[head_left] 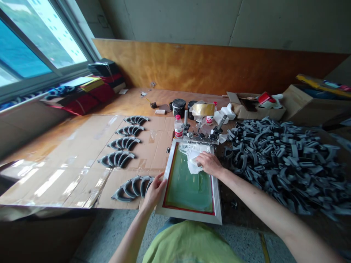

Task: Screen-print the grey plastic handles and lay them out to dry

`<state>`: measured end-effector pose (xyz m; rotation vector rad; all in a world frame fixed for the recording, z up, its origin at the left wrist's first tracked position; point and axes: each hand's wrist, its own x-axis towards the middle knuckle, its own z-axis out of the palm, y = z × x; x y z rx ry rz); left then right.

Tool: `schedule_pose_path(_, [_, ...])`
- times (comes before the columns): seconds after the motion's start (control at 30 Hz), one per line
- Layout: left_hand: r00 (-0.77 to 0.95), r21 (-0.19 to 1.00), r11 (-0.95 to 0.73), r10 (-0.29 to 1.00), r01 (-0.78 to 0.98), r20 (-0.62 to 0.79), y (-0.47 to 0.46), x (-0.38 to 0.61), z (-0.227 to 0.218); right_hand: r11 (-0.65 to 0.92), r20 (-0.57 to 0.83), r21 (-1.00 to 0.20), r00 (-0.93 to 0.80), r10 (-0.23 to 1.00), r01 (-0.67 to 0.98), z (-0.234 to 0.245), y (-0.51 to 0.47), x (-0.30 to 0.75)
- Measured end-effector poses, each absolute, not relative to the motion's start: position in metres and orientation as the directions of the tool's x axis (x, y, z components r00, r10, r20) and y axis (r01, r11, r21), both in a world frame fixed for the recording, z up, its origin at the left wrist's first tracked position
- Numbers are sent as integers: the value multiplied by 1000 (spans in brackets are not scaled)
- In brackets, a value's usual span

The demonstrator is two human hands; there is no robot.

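Note:
In front of me a silk-screen frame [189, 190] with green mesh and a metal border sits at the table's front edge, its far end by a clamp bar [201, 139]. My right hand [210, 163] is closed on a crumpled white tissue [194, 160], pressed against the far part of the mesh. My left hand [156, 188] grips the left border of the frame, fingers curled at its edge. Just left of that hand lies a row of curved grey plastic parts [131, 188], partly hidden by it.
More curved grey parts [116, 159] lie in rows on flattened cardboard [82, 146]. A large heap of grey parts [282, 160] covers the right side. Behind the frame stand a red-capped bottle [178, 126], a black tub [179, 107] and a tape roll [203, 109]. Open cardboard boxes [304, 104] stand back right.

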<state>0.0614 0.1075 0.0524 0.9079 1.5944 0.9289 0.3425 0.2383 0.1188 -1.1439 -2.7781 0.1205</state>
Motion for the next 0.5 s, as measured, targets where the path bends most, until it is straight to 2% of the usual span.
schedule_pose_path(0.1, [-199, 904, 420, 895, 79, -399, 108, 61, 56, 752, 126, -122, -741, 659, 648, 105, 216, 348])
schedule_pose_path(0.2, [-195, 905, 423, 892, 46, -407, 108, 60, 59, 773, 106, -185, -770, 630, 607, 111, 213, 359])
schedule_pose_path(0.37, [-159, 903, 428, 895, 39, -417, 108, 60, 86, 573, 123, -305, -565, 816, 761, 147, 271, 345])
schedule_pose_path(0.5, [-131, 913, 405, 904, -49, -408, 113, 57, 133, 412, 128, -222, -393, 911, 884, 169, 310, 341])
